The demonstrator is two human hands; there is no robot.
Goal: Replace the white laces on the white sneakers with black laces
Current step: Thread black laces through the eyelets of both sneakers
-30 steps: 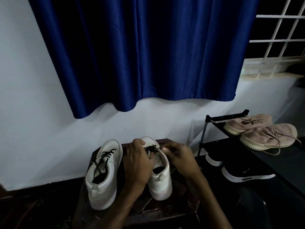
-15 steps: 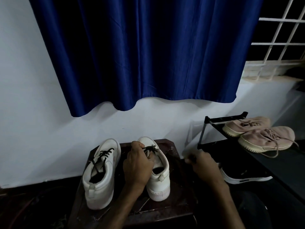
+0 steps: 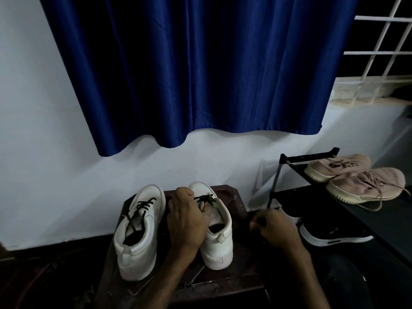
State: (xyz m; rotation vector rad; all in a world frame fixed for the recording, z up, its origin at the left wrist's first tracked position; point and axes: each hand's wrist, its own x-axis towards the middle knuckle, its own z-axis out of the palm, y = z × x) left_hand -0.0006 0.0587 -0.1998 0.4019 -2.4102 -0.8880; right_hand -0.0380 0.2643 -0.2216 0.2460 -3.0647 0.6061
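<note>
Two white sneakers stand side by side on a dark wooden stool (image 3: 236, 205), heels toward the near edge and toes toward the far edge by the white wall (image 3: 44, 152). The left sneaker (image 3: 138, 246) sits along the stool's left edge, with black lacing (image 3: 142, 205) crossed up its front.

The left hand (image 3: 187, 221) grips the right sneaker (image 3: 219, 241) from its left side. Its fingers are curled over the collar and onto the tongue, and the fingertips lie just below the few crossings of black lace (image 3: 204, 199) near the toe.

The right hand (image 3: 277, 231) is past the stool's right edge, well apart from the shoe. Its fingers (image 3: 256, 224) are curled tight and pinch something small and dark that looks like the lace end. In the dim light I cannot tell whether the lace runs back to the shoe.

A blue curtain (image 3: 200, 74) hangs above. At the right a black shoe rack (image 3: 310, 157) carries pale pink shoes (image 3: 365, 184), with black shoes (image 3: 334, 236) below.
</note>
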